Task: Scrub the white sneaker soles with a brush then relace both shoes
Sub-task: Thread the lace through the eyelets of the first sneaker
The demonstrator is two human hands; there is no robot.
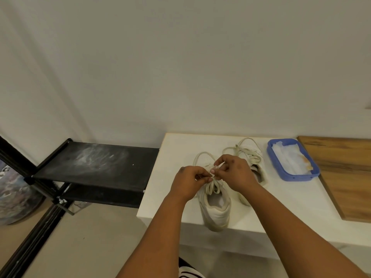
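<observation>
A white sneaker (217, 209) stands upright on the white table (176, 149), heel toward me and overhanging the front edge. My left hand (188, 182) and my right hand (233, 172) meet over its tongue, each pinching a part of its off-white lace (213, 186). A loop of that lace curves over the toe. The second white sneaker (254, 157) lies behind my right hand, its loose lace piled on top. No brush is in view.
A blue plastic tray (281, 173) with white cloth or paper inside sits right of the shoes. A wooden board (345, 177) covers the table's right end. A black, dusty shelf rack (94, 167) stands left of the table. The wall is close behind.
</observation>
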